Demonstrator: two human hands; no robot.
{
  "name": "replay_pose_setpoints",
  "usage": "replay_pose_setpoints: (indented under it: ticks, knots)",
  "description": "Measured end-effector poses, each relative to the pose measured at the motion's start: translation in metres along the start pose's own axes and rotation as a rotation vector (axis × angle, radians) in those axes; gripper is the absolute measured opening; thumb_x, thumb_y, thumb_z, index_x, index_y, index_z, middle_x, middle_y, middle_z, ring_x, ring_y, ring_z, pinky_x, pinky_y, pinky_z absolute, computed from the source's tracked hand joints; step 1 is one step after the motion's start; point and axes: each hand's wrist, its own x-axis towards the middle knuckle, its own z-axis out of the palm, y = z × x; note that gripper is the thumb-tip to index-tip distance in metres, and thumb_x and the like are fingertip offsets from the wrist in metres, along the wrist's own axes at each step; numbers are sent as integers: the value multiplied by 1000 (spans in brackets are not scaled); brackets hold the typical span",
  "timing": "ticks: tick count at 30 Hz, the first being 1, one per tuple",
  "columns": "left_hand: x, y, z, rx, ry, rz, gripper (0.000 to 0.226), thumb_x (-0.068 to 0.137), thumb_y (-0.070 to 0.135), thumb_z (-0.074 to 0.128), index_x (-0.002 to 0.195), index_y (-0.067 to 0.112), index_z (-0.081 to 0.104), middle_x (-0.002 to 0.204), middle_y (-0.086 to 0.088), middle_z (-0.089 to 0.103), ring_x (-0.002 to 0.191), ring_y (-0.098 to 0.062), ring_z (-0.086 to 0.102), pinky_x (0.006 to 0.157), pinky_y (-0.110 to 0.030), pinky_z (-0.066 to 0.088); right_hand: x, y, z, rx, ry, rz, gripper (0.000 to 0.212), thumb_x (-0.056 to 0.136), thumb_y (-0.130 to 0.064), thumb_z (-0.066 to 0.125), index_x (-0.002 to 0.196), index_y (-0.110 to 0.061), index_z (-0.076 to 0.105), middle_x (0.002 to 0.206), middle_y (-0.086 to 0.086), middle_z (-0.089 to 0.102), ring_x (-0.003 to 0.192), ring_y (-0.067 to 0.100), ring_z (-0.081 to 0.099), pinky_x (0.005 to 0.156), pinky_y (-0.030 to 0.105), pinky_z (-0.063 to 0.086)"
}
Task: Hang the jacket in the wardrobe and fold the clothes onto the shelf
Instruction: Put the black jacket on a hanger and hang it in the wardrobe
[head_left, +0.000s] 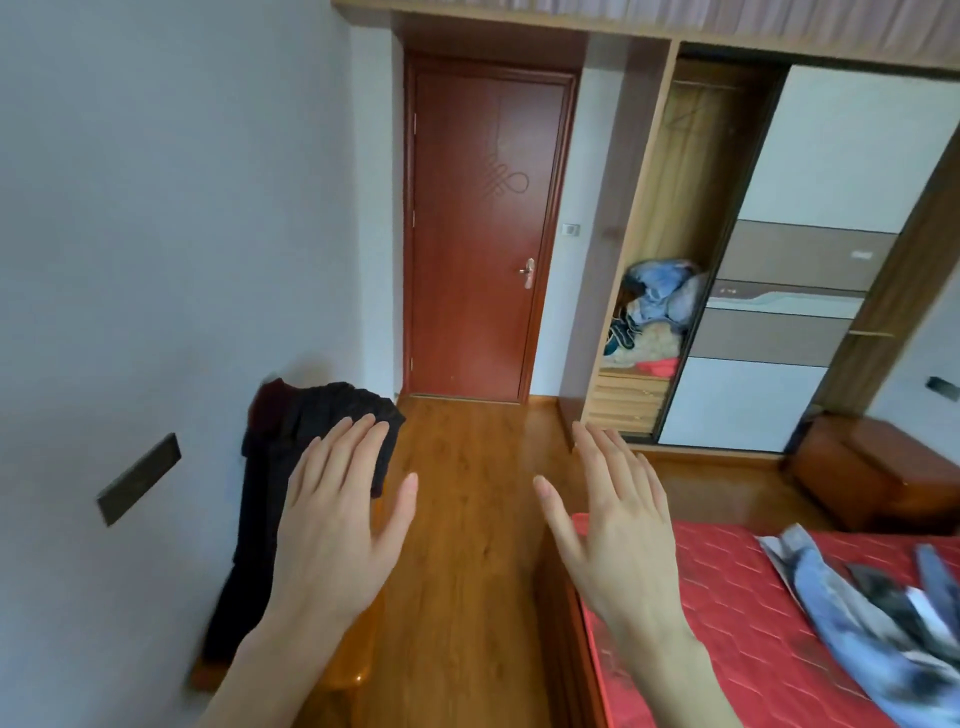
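A black jacket (270, 467) hangs over a wooden chair against the left wall. My left hand (337, 514) is held out flat in front of it, fingers straight, holding nothing. My right hand (618, 525) is raised the same way over the corner of the bed, also empty. A blue-grey garment (852, 618) lies spread on the red mattress (727, 597) at the lower right. The wardrobe (670, 234) stands open at the right, with a bare hanger (680, 117) on its rail and a heap of crumpled clothes (649, 312) on its shelf.
A closed red-brown door (478, 228) faces me at the end of the wooden floor (467, 493). The wardrobe's sliding panel (810, 260) covers its right side. A brown bedside cabinet (872, 467) stands past the bed. A dark plate (137, 478) is fixed to the left wall.
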Motion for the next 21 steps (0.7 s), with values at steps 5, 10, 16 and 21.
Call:
replay_pose_setpoints:
  ticks: [5, 10, 16, 21]
  knots:
    - [52, 2, 56, -53, -33, 71, 61, 103, 52, 38, 146, 11, 55, 151, -6, 56, 146, -24, 44, 122, -49, 34, 35, 35, 28, -55, 3, 80, 67, 105, -64, 37, 155, -20, 47, 157, 2, 51, 150, 20, 41, 125, 44, 31]
    - [106, 1, 120, -81, -42, 114, 60, 103, 52, 40, 146, 13, 55, 152, -5, 55, 147, -23, 43, 122, -44, 31, 81, 68, 69, -67, 33, 110, 68, 105, -64, 36, 154, -19, 47, 157, 2, 52, 149, 21, 43, 124, 46, 34]
    - [182, 1, 213, -84, -73, 115, 61, 103, 54, 37, 146, 14, 55, 152, -5, 55, 146, -25, 45, 118, -54, 39, 153, 118, 142, -40, 25, 127, 68, 105, -66, 33, 154, -22, 47, 156, 2, 53, 150, 21, 41, 123, 49, 35]
    - [254, 0, 282, -61, -88, 87, 62, 103, 57, 36, 147, 18, 54, 153, -2, 54, 146, -23, 44, 120, -51, 37, 220, 156, 208, 1, -2, 97, 67, 105, -66, 35, 155, -22, 47, 157, 0, 52, 151, 19, 40, 125, 46, 32]
